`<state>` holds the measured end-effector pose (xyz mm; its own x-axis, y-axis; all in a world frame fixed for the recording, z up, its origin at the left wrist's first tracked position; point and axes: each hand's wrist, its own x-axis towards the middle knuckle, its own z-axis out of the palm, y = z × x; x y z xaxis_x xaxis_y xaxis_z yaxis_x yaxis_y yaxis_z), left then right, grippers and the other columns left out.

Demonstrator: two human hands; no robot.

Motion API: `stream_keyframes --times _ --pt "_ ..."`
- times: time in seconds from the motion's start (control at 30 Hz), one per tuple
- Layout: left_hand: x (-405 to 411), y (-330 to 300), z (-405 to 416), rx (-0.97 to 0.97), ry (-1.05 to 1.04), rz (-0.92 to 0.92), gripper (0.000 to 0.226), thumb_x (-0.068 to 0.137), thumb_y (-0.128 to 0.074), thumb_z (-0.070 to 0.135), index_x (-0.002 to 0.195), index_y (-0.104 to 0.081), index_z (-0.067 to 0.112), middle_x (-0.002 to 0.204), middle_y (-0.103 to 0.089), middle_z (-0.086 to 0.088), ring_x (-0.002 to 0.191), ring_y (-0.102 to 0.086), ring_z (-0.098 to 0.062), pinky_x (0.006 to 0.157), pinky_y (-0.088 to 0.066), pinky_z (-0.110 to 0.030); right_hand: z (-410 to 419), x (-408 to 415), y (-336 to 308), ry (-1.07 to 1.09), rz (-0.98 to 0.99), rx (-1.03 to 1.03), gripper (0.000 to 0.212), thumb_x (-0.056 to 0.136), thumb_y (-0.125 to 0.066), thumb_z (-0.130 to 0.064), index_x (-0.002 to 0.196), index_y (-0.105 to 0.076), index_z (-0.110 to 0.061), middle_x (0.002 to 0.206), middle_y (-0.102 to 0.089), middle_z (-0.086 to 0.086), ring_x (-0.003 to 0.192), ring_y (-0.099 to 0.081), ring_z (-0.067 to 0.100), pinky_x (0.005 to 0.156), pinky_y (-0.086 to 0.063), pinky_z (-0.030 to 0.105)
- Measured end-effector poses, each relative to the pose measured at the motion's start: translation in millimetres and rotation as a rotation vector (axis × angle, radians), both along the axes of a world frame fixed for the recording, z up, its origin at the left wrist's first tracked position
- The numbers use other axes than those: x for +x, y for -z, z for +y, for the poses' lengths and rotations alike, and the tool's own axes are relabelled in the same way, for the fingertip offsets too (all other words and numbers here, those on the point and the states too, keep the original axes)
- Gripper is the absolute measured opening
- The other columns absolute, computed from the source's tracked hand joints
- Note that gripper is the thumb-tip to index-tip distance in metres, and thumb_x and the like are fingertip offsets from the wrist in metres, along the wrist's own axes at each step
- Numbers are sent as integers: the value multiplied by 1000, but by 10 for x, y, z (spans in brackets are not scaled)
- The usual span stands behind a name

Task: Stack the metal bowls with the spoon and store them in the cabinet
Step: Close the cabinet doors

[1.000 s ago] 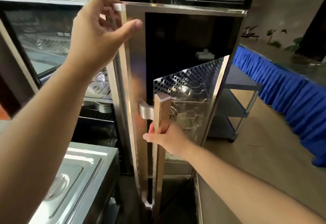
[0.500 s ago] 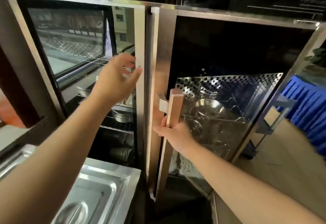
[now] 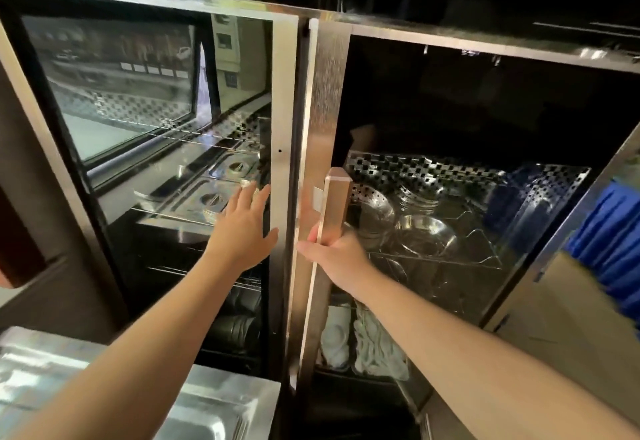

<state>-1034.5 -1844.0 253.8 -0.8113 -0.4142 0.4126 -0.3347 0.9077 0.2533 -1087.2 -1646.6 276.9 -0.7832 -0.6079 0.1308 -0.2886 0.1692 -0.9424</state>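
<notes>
A steel cabinet with two glass doors fills the view. My right hand (image 3: 337,256) grips the copper-coloured vertical handle (image 3: 334,204) of the right door (image 3: 485,169), which lies almost flush with the cabinet front. Through its glass I see metal bowls (image 3: 426,238) on a wire rack in front of a perforated back panel. My left hand (image 3: 244,228) hovers open, fingers spread, just in front of the left door (image 3: 282,148) near its inner edge. No spoon is visible to me.
A steel counter with a recessed tray (image 3: 194,412) sits at the bottom left. White cloth-like items (image 3: 363,339) lie on the lower right shelf. Dark pots (image 3: 239,325) stand low behind the left door. Blue skirting (image 3: 613,242) shows at the right edge.
The right door has swung from wide open to nearly shut, my right hand staying on its handle. My left hand let go of the door's top edge and dropped in front of the left door.
</notes>
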Motion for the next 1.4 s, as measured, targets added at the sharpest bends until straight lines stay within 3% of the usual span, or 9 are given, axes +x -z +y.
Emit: stream_keyframes --times 0.37,0.57,0.67,0.83,0.93,1.07,1.17,1.27,1.4 --pt "-591 52 -117 -151 -96 2 114 80 -65 55 157 14 26 167 12 -9 151 12 -37 114 -3 -55 -315 -428 192 -97 -21 30 43 83 -76 -32 45 -56 -32 50 -56 -14 51 -58 -3 65 -47 22" --pt "-797 145 -153 -172 -78 -21 124 76 -72 54 157 14 16 165 12 -18 150 14 -40 118 -4 -57 -498 -647 247 -67 32 -68 24 82 -78 -29 61 -66 -33 70 -71 -11 78 -71 4 77 -53 25" --pt "-821 194 -179 -206 -77 -6 127 74 -77 45 157 14 14 165 12 -20 150 13 -42 119 -7 -58 -576 -750 256 -63 52 -92 8 82 -80 -25 80 -73 -22 82 -76 -8 87 -72 5 84 -57 29" --pt "-862 265 -247 -233 -73 43 118 76 -72 36 158 12 15 166 10 -19 151 12 -42 119 -7 -58 -701 -839 324 11 89 -154 19 81 -81 -23 94 -69 -31 91 -75 -11 91 -71 1 74 -51 8" --pt "-907 308 -311 -272 -61 28 110 81 -64 35 157 11 13 166 10 -19 150 15 -42 121 -7 -61 -763 -832 381 83 153 -168 21 83 -78 -22 87 -66 -39 80 -72 -23 83 -69 -7 66 -49 3" --pt "-915 358 -322 -265 -42 110 98 84 -52 37 158 8 14 166 7 -20 151 13 -43 121 -4 -58 -821 -877 427 129 268 -204 35 82 -70 -14 79 -59 -46 74 -64 -42 75 -65 -17 61 -46 0" --pt "-938 383 -297 -259 -32 164 85 88 -31 46 159 1 12 165 2 -22 150 9 -46 122 -6 -60 -880 -966 476 159 283 -232 31 79 -68 -13 83 -61 -43 71 -65 -38 75 -62 -21 60 -49 2" --pt "-972 382 -278 -276 -38 179 82 91 -32 45 158 -1 9 165 1 -24 150 8 -47 122 -7 -61 -926 -1047 516 177 300 -250 21 78 -67 -16 97 -68 -25 71 -61 -30 73 -62 -19 63 -52 6" --pt "-968 386 -278 -291 -45 194 82 92 -38 41 158 -3 9 164 -1 -26 150 5 -48 121 -8 -60 -944 -1033 532 198 335 -278 31 77 -67 -17 90 -59 -43 72 -60 -41 78 -60 -24 67 -50 1"
